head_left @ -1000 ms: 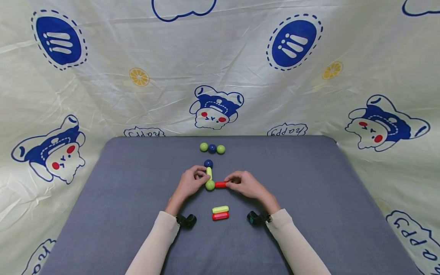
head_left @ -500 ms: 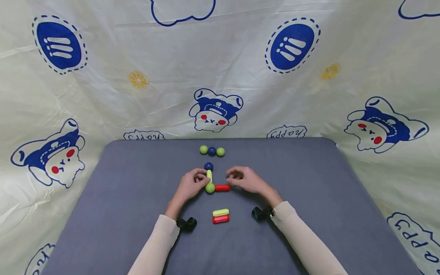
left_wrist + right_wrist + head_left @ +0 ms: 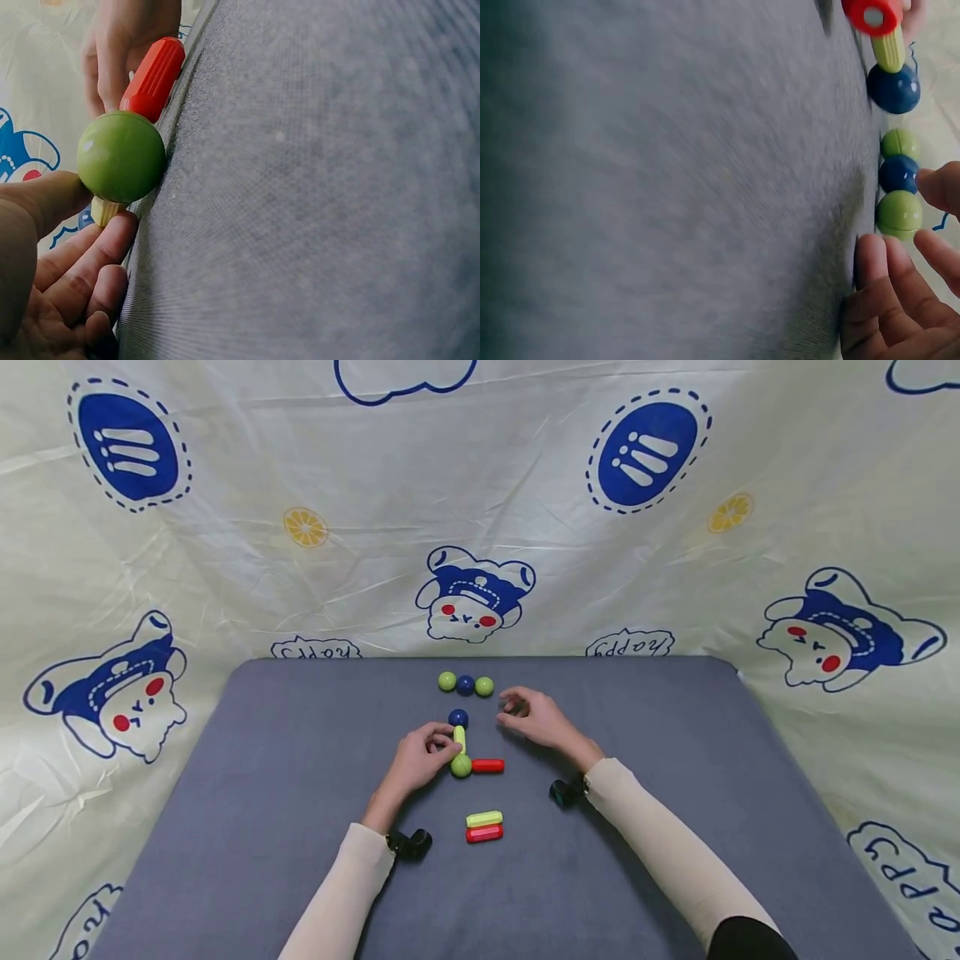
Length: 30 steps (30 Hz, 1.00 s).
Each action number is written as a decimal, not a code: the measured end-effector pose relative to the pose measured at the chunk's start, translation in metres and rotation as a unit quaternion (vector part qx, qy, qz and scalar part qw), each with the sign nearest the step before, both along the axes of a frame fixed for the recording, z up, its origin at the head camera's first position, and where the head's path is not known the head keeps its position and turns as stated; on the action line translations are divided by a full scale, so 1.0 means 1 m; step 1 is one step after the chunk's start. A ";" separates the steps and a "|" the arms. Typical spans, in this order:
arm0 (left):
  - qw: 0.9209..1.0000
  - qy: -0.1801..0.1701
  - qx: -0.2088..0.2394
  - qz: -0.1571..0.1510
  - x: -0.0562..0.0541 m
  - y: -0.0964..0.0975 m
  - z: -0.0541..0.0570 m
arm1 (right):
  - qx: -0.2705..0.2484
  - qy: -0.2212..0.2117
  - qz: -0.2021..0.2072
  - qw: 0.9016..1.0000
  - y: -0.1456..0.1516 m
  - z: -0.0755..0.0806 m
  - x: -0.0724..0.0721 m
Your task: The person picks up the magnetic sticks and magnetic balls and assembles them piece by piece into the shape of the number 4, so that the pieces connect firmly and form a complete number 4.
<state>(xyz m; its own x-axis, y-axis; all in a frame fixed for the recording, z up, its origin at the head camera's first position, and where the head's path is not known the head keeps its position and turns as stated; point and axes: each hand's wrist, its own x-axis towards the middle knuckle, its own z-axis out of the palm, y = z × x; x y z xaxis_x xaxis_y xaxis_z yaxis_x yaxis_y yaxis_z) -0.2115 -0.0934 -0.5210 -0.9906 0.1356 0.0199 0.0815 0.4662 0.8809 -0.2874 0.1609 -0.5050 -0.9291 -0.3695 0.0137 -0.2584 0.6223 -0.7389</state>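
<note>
In the head view, my left hand (image 3: 422,756) pinches a yellow-green rod (image 3: 460,740) between thumb and fingers. A blue ball (image 3: 458,718) sits at the rod's far end and a green ball (image 3: 461,766) at its near end. From that green ball a red rod (image 3: 488,766) runs out to the right, making an L shape. My right hand (image 3: 542,717) holds nothing, its fingers loosely bent. It is just right of another green ball (image 3: 484,687), the last of a row; the right wrist view shows the fingertips (image 3: 872,259) near this ball.
The row also has a blue ball (image 3: 465,685) and a left green ball (image 3: 447,682). Nearer the person, a second yellow-green rod (image 3: 484,819) lies beside a second red rod (image 3: 484,834) on the grey table (image 3: 322,877). A printed curtain (image 3: 360,593) hangs behind.
My right hand has let go of the red rod and moved away toward the row of balls. The left hand stays on the yellow-green rod.
</note>
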 end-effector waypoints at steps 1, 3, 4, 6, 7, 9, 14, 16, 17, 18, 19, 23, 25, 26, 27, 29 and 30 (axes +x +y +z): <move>1.000 -0.002 0.000 -0.001 0.001 0.001 0.000 | 0.002 0.000 -0.006 1.000 0.000 0.000 -0.002; 1.000 -0.004 -0.001 -0.003 0.001 0.001 -0.001 | 0.002 0.000 -0.017 1.000 -0.001 0.000 -0.008; 1.000 -0.002 0.000 -0.004 0.002 0.001 -0.001 | 0.003 0.002 -0.021 1.000 -0.001 -0.001 -0.011; 1.000 0.000 0.003 -0.004 0.001 0.001 -0.001 | 0.002 0.004 -0.031 1.000 -0.002 -0.001 -0.017; 1.000 0.002 0.004 -0.004 0.001 0.001 -0.001 | 0.002 0.004 -0.036 0.999 -0.003 -0.001 -0.021; 1.000 0.003 0.008 -0.005 0.000 0.001 -0.001 | -0.001 0.000 -0.044 0.999 -0.005 -0.001 -0.026; 1.000 0.000 0.012 -0.006 -0.001 -0.001 0.000 | 0.008 -0.009 -0.060 0.998 -0.010 -0.001 -0.036; 1.000 -0.001 0.013 -0.004 -0.002 -0.001 -0.001 | 0.016 -0.011 -0.064 0.998 -0.013 -0.001 -0.040; 1.000 0.000 0.012 -0.003 -0.002 0.000 -0.001 | 0.019 -0.014 -0.064 0.998 -0.014 -0.001 -0.041; 1.000 -0.001 0.010 -0.001 -0.001 -0.001 -0.001 | 0.022 -0.016 -0.063 0.998 -0.016 -0.001 -0.042; 1.000 -0.001 0.009 -0.001 -0.001 -0.001 -0.001 | 0.026 -0.019 -0.061 0.998 -0.017 0.000 -0.044; 1.000 0.001 0.005 0.000 -0.001 -0.001 0.001 | 0.042 -0.022 -0.047 0.998 -0.021 0.002 -0.048; 1.000 0.002 0.006 -0.001 -0.001 -0.001 0.001 | 0.046 -0.017 -0.038 0.998 -0.022 0.003 -0.050; 1.000 0.003 0.004 -0.001 -0.001 -0.001 0.001 | 0.049 -0.014 -0.034 0.998 -0.023 0.003 -0.051; 1.000 0.003 0.003 -0.001 -0.001 -0.001 0.001 | 0.052 -0.011 -0.029 0.998 -0.024 0.003 -0.052; 1.000 0.001 0.001 -0.001 -0.002 -0.001 0.000 | 0.057 -0.007 -0.024 0.998 -0.026 0.003 -0.054; 1.000 0.001 0.000 0.000 -0.002 -0.001 0.000 | 0.057 -0.007 -0.023 0.998 -0.027 0.004 -0.054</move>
<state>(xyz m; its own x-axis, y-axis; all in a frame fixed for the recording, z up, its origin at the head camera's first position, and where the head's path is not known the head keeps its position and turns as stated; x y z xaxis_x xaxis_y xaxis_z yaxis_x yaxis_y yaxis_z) -0.2138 -0.0944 -0.5214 -0.9905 0.1362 0.0209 0.0827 0.4666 0.8806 -0.3416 0.1335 -0.5010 -0.9452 -0.3241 -0.0385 -0.2175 0.7136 -0.6660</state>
